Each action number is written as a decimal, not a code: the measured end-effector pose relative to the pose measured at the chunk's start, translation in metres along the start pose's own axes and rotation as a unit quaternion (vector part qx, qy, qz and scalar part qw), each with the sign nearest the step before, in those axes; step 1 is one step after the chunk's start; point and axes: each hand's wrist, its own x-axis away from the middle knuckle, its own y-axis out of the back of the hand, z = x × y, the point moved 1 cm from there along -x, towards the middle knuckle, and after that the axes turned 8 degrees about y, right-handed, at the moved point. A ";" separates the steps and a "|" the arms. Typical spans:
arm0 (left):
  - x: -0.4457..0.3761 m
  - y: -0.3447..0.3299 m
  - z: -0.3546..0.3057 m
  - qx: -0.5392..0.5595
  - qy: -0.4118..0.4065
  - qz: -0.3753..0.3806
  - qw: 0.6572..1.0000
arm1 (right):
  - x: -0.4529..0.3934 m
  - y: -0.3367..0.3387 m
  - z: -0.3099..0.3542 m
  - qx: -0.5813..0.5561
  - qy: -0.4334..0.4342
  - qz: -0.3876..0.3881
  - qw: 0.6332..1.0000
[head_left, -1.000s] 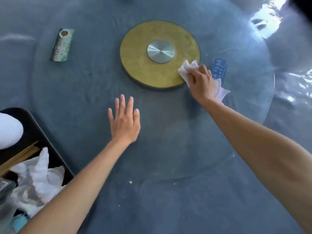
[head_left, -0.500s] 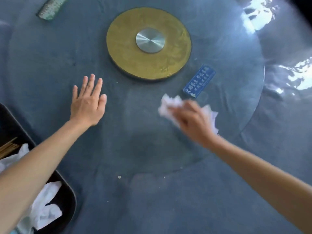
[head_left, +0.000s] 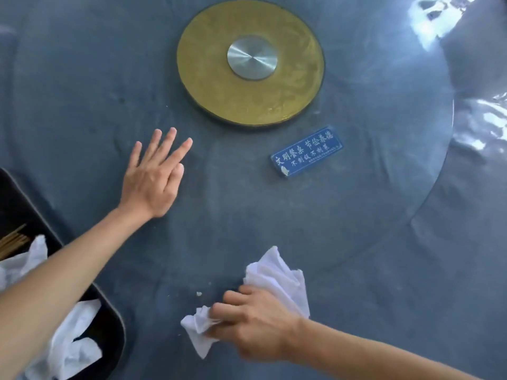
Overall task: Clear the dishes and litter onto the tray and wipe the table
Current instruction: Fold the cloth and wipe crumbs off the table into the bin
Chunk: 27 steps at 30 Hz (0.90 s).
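A: Writing anywhere?
B: Blue plaque (head_left: 306,151) just below-right of the gold disc (head_left: 250,63), white Chinese characters, too small to transcribe safely.
A: Cloth?
B: White cloth (head_left: 277,281), crumpled, well below the disc on the grey table (head_left: 384,270). Right hand (head_left: 255,327) has fingers curled, clamped on it.
A: Left hand (head_left: 153,176)?
B: Flat on the glass, below-left of the disc, fingers straight, slightly spread.
A: Tray?
B: Black tray (head_left: 115,319) far lower-left of the disc, holds white napkins (head_left: 74,349) and chopsticks (head_left: 13,239).
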 end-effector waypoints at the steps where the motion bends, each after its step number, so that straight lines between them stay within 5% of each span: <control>1: -0.005 0.004 0.010 -0.004 -0.005 0.004 1.000 | 0.002 0.016 -0.005 0.003 -0.017 -0.005 1.000; 5: -0.015 0.015 0.009 0.032 0.042 -0.002 0.999 | -0.010 0.121 -0.138 0.177 -0.150 -0.174 0.957; 8: -0.007 0.002 -0.049 0.069 0.045 0.031 0.996 | 0.011 0.179 -0.269 0.182 -0.364 -0.355 0.841; 11: 0.002 -0.016 -0.079 0.038 0.081 -0.004 0.996 | 0.002 0.175 -0.315 0.148 -0.497 -0.333 0.787; 14: -0.010 -0.013 -0.054 0.026 0.066 -0.027 0.997 | -0.030 0.128 -0.250 0.145 -0.398 -0.312 0.850; 19: -0.032 -0.003 -0.010 0.012 0.024 -0.021 0.999 | -0.024 0.020 -0.065 -0.041 -0.148 -0.217 0.964; 22: -0.046 0.009 0.006 -0.010 0.007 0.005 1.000 | -0.018 -0.008 -0.026 -0.072 -0.119 -0.166 0.976; 27: -0.011 0.012 0.000 -0.040 0.055 0.077 0.995 | -0.006 -0.010 -0.017 -0.055 -0.183 -0.194 0.962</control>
